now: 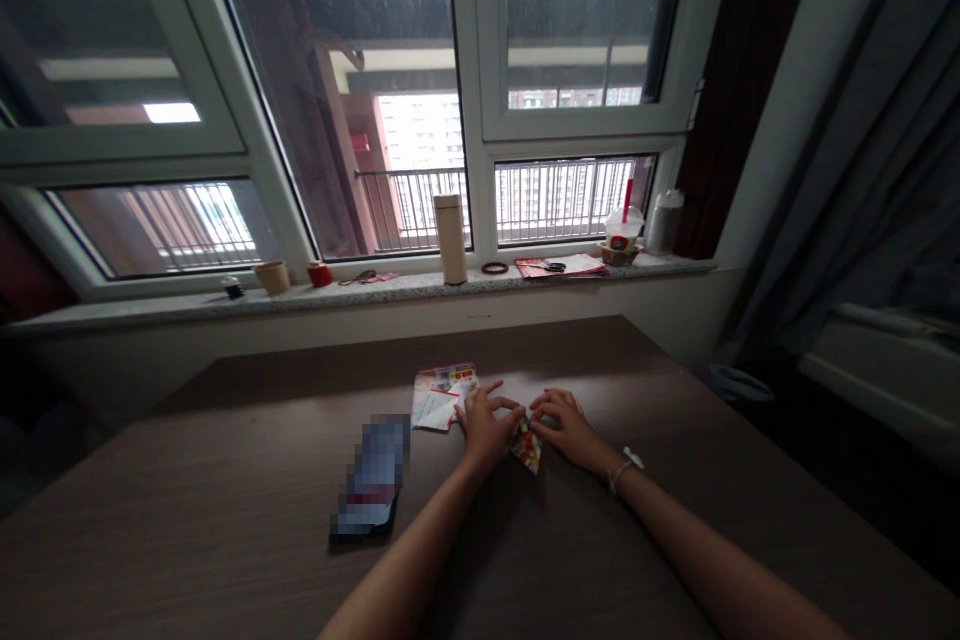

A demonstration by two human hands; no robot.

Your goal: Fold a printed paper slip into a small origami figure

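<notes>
A small piece of folded, colourful printed paper (528, 450) lies on the dark wooden table, its lower corner pointing toward me. My left hand (487, 423) pinches its upper left part between thumb and fingers. From the other side, my right hand (564, 425) has its thumb and fingertips closed at the upper right edge of the same paper. The fingers cover the paper's top. Behind my left hand lie flat printed paper sheets (435, 405), partly hidden by its fingers. A phone (373, 475) with a blurred-out screen rests left of my left forearm.
Along the windowsill stand a beige bottle (451, 240), a paper cup (272, 277), a red spool-like item (319, 273), a lidded drink cup (623, 228) and a grey bottle (664, 222). Scissors (553, 266) lie on papers there. The table (225, 480) ends below the sill.
</notes>
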